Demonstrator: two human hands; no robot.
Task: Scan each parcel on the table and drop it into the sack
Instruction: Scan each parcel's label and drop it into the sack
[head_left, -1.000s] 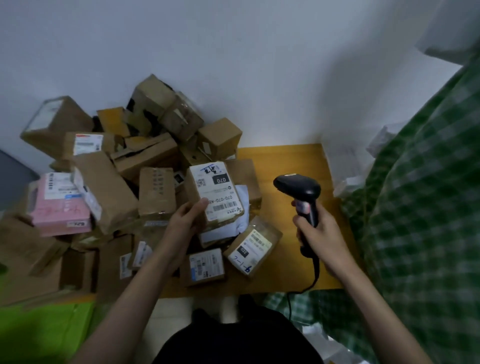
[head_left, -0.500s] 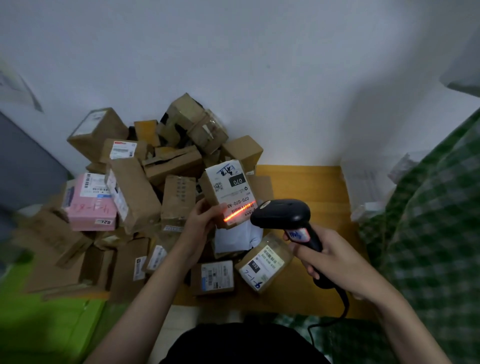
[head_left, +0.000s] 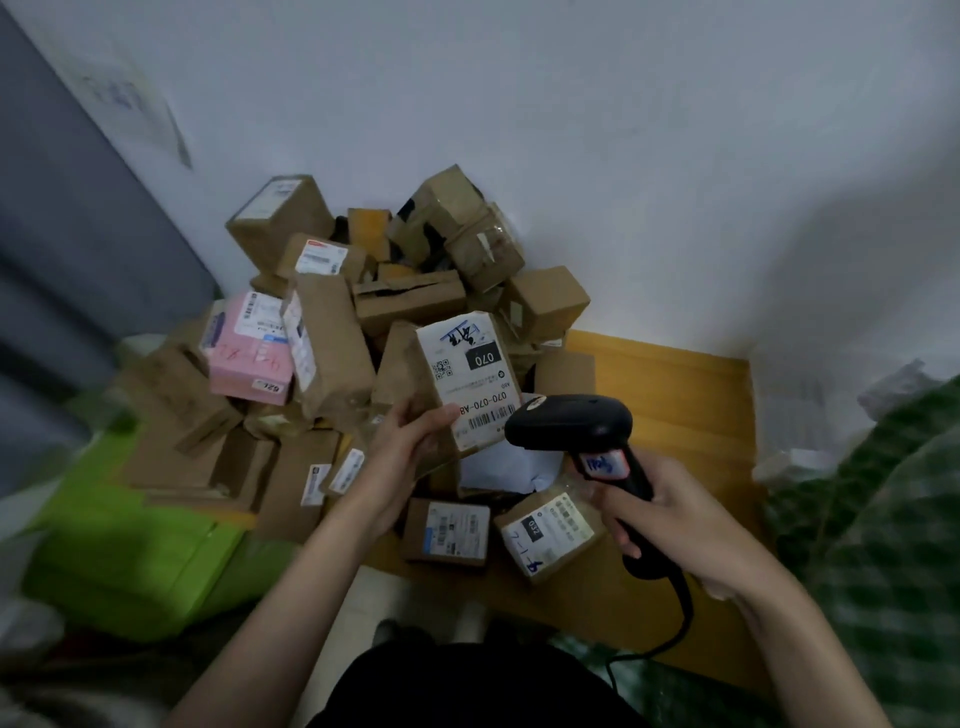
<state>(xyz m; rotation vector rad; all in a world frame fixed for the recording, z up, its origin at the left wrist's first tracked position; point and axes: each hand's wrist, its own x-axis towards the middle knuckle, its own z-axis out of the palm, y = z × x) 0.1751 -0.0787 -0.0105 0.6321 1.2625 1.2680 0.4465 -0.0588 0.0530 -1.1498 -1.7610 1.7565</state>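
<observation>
Now parcel (head_left: 467, 382) upright in left grip (head_left: 410, 452), beside scanner (head_left: 576, 423).

Scanner (head_left: 571, 423) over parcel (head_left: 467, 379) barcode

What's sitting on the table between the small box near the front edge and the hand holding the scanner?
In the head view, a tilted brown parcel labelled 032 lies between the small box and the right hand gripping the scanner.

Your left hand (head_left: 410, 447) grips parcel (head_left: 467, 382) lower left edge; right hand (head_left: 670, 512) right of parcel, curled round scanner (head_left: 576, 423) handle.
</observation>
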